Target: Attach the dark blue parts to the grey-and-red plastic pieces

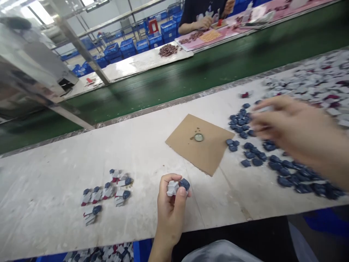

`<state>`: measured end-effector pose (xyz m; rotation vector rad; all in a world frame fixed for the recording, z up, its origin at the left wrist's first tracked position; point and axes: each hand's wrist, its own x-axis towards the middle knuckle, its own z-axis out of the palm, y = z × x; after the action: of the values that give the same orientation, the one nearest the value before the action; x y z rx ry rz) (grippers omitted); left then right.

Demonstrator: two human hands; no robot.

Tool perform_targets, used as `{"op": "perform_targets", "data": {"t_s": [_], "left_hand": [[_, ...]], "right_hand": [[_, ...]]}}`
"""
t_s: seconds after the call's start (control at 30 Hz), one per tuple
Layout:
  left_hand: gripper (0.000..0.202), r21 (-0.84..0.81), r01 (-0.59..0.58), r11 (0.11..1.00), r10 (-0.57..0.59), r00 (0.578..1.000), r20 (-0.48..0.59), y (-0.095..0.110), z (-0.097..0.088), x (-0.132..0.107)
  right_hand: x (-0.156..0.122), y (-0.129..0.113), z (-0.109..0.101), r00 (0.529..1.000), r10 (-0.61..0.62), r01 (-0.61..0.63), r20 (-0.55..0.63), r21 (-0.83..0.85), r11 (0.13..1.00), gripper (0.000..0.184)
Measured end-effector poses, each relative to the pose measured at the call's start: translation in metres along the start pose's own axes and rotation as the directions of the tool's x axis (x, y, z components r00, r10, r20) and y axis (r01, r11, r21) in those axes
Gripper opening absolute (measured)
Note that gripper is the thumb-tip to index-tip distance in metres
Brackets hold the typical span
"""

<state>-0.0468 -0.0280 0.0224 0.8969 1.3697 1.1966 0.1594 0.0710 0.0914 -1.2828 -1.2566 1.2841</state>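
My left hand (pixel 171 207) is closed round a small part (pixel 177 186) with a white body and a dark blue cap, held just above the near edge of the white worktable (pixel 54 211). My right hand (pixel 294 131) is blurred by motion and hovers over a spread of loose dark blue caps (pixel 253 151) at the right. Its fingers point left and look partly curled; whether they hold anything I cannot make out. A group of several assembled white, red and blue parts (pixel 106 193) lies at the left of my left hand.
A brown cardboard square (pixel 201 143) with a small metal ring (pixel 199 137) lies mid-table. White parts (pixel 313 80) are heaped at the far right. A green conveyor belt (pixel 191 72) runs behind the table. Across it another person (pixel 201 14) works at a pink mat. Blue bins stand beyond.
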Motion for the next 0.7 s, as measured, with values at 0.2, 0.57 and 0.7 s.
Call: {"op": "perform_targets", "data": {"t_s": [0.2, 0.57, 0.7], "left_hand": [[0.022, -0.058, -0.152, 0.987, 0.150, 0.988, -0.034, -0.001, 0.035, -0.001], [0.038, 0.034, -0.300, 0.953, 0.302, 0.948, -0.097, 0.001, 0.043, 0.002], [0.037, 0.042, -0.371, 0.928, 0.373, 0.915, -0.156, -0.009, 0.046, -0.003]], "right_hand": [[-0.013, 0.017, 0.102, 0.998, 0.030, -0.040, 0.059, 0.173, 0.984, 0.008], [-0.021, 0.036, 0.105, 0.999, 0.031, -0.029, -0.012, 0.167, 0.986, 0.029], [-0.032, 0.039, 0.106, 0.981, 0.193, -0.182, -0.029, 0.227, 0.957, 0.031]]}}
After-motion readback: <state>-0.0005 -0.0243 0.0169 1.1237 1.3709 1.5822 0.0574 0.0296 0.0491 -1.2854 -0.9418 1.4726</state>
